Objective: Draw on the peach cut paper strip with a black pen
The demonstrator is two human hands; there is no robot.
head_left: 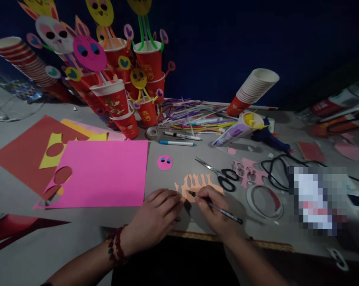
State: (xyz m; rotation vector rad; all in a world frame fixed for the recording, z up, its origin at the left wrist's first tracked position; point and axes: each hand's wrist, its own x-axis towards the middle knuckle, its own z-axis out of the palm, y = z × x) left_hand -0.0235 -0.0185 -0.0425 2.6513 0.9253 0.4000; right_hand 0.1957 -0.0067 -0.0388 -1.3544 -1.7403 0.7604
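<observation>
My right hand (213,206) grips a black pen (225,213), its tip on a peach-orange paper piece (197,183). This piece has curved cut-outs along its top edge. My left hand (157,214) lies palm down at the paper's left edge, fingers together and thumb mostly hidden. A small dark item shows by its fingertips, too unclear to name. Above my hands rests a pink paper disc (164,162) with blue and black eyes. Black-handled scissors (219,173) lie just beyond the peach paper, blades partly apart.
Left lies a pink sheet (107,172) over a dark red sheet (30,155). Red cups (116,103) carrying paper faces stand behind. Markers (177,143), pipe cleaners (191,115) and a cup stack (253,91) lie farther back. A tape roll (264,201) sits right, near a black cable (274,174).
</observation>
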